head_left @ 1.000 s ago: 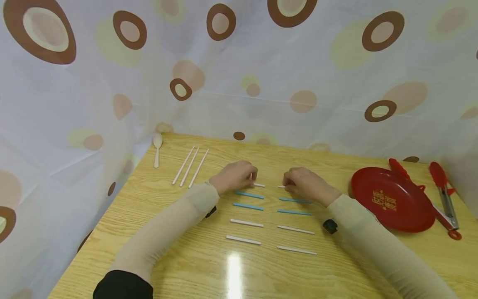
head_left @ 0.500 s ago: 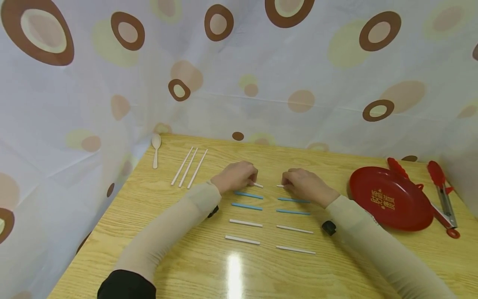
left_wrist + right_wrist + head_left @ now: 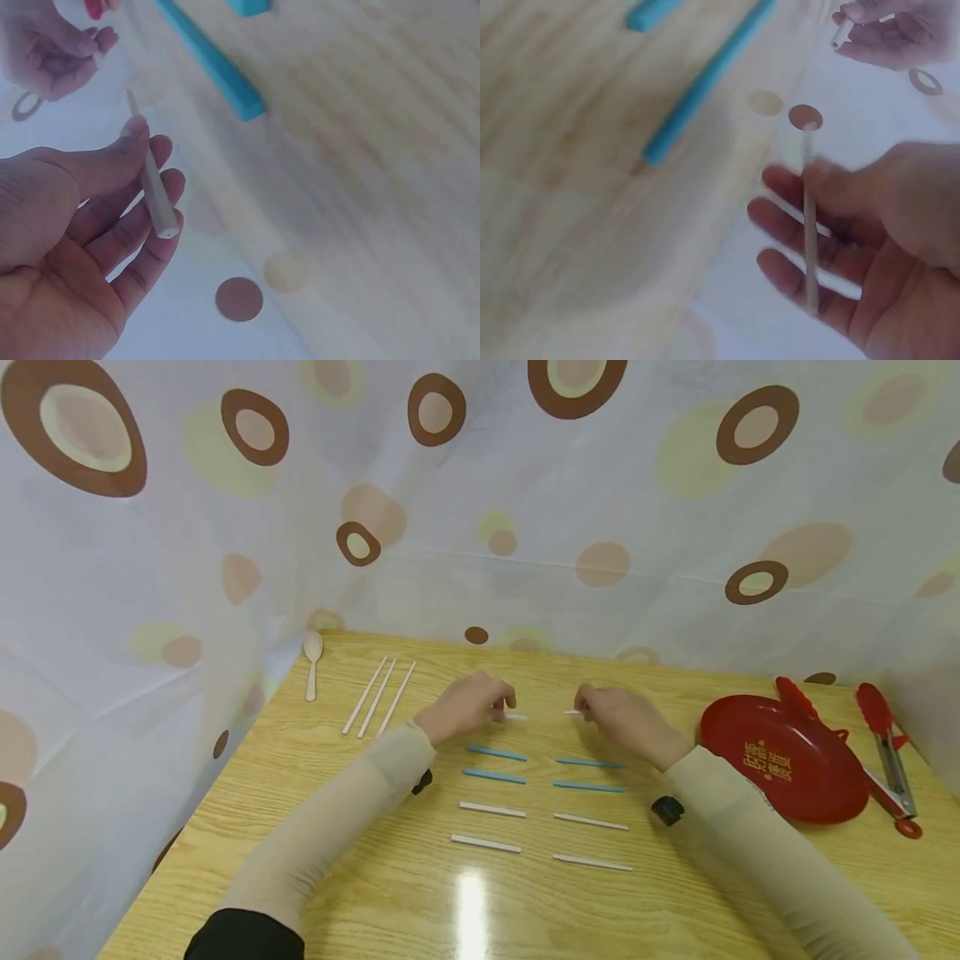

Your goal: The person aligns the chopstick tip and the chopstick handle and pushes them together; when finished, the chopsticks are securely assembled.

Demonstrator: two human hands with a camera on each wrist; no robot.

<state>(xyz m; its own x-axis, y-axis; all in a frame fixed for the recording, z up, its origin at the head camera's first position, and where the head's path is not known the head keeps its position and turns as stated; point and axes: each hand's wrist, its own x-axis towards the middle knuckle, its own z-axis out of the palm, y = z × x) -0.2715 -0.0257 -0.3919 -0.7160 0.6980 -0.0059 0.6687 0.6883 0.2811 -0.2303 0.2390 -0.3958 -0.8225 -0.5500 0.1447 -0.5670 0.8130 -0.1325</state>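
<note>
My left hand (image 3: 463, 706) pinches a white chopstick half (image 3: 158, 196) between thumb and fingers; its square, thicker end shows in the left wrist view. A slimmer white chopstick half (image 3: 810, 240) lies across the fingers of my right hand (image 3: 628, 722), pinched by the thumb. Both hands hover over the table's far middle, facing each other, the two halves apart. Nearer to me, blue halves (image 3: 495, 775) lie in a left column, with more blue halves (image 3: 588, 787) to the right. Below these lie white halves (image 3: 486, 843) on the left and thinner white halves (image 3: 592, 862) on the right.
Three long white chopsticks (image 3: 377, 697) lie at the back left, beside a pale spoon (image 3: 312, 664). On the right, a red plate (image 3: 787, 760) partly covers a red-tipped utensil (image 3: 795, 695); red-and-metal tongs (image 3: 888, 743) lie beyond it. A patterned cloth (image 3: 480, 568) stands behind the wooden table (image 3: 390, 877).
Both hands have risen from the table with their white chopstick halves, moving away from the blue ones. The gap between the halves has widened a little.
</note>
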